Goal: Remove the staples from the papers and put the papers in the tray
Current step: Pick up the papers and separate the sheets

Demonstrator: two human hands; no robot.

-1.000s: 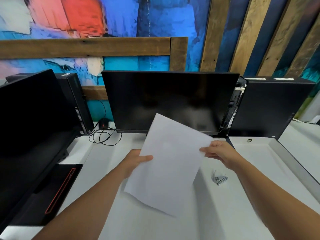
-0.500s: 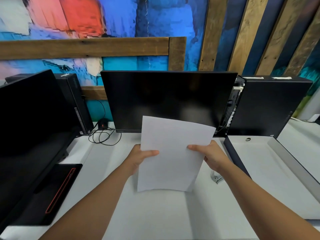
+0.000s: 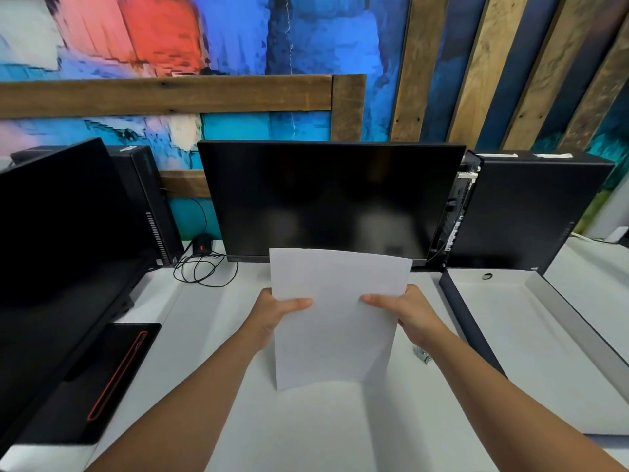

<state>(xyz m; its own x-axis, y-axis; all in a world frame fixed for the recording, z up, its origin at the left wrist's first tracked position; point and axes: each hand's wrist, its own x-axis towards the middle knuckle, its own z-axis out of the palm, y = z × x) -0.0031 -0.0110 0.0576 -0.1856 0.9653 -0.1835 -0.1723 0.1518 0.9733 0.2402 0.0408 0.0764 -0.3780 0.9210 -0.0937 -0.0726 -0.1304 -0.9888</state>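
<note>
I hold the papers [image 3: 335, 321] upright above the white desk [image 3: 306, 430] in front of the dark monitor [image 3: 326, 199], my left hand [image 3: 272, 318] pinching their left edge with the thumb pressed across the front and the other fingers hidden behind, and my right hand [image 3: 413, 313] clamped the same way on the right edge. The tray [image 3: 558, 376], dark-walled with a pale floor, lies on the desk just to my right, apart from the sheets. A small metal staple remover [image 3: 421, 354] sits on the desk beside the tray's near wall, partly covered by my right wrist.
</note>
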